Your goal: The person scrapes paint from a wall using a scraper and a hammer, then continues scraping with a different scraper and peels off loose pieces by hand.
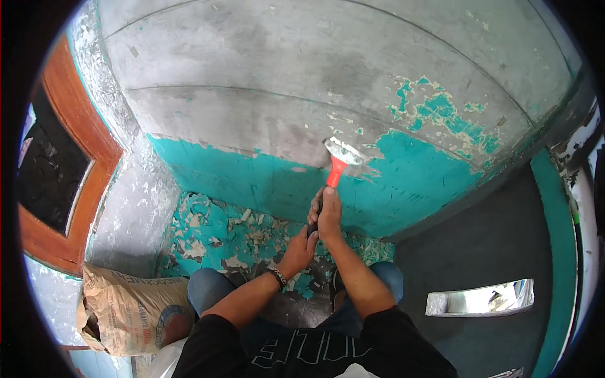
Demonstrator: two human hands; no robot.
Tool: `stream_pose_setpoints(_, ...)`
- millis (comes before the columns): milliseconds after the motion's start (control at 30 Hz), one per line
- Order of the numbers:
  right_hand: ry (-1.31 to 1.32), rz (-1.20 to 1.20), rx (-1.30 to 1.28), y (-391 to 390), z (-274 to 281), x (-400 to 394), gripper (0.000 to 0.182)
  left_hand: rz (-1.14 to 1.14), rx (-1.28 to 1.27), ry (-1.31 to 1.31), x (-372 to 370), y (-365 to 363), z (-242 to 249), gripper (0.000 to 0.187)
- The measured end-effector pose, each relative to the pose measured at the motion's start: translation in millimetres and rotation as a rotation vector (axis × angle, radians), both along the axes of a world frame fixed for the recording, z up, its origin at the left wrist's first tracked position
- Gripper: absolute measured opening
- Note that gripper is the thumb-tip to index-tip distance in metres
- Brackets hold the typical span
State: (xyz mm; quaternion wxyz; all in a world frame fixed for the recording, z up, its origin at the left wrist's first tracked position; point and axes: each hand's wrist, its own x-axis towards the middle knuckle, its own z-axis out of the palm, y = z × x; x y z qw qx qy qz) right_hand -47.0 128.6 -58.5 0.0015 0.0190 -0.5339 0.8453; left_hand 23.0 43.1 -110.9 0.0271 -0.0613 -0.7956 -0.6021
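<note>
Both of my hands are closed on one long-handled scraper (337, 171), which has a red neck, a dark handle and a wide blade smeared with pale residue. My right hand (329, 214) grips the handle just below the red part. Lower down, my left hand (300, 251) wraps round the handle's dark end, with a bracelet at the wrist. The blade lies at the wall, near the ragged upper edge of the teal paint (252, 179). Bare grey wall (239, 120) shows above that edge, with teal patches (441, 110) remaining at the upper right.
Peeled teal and cream flakes (211, 233) cover the floor along the wall's foot. A brown paper sack (135, 309) stands at the lower left, below a wooden-framed window (94, 135). On the right is a dark wall (479, 239) with a small rectangular opening (482, 298).
</note>
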Motion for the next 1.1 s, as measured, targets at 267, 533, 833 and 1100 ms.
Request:
stream_pose_setpoints(267,0.015,0.019,-0.022,-0.6,5.8,-4.0,0.032,0.053,-0.021,0.169,-4.5,0.0,2.7,0.035)
stream_pose_setpoints(533,0.0,-0.004,0.014,-1.3,-7.1,-2.7,0.033,0.012,-0.006,-0.01,-0.3,-1.2,3.9,0.036)
stream_pose_setpoints(833,-0.004,0.023,0.037,-3.9,-1.5,-4.6,0.034,0.042,0.051,0.046,-5.3,0.8,-19.2,0.037)
stream_pose_setpoints(1100,0.016,0.029,0.02,-5.3,3.3,-4.4,0.034,0.022,0.042,0.065,-2.2,-2.9,-0.1,0.034)
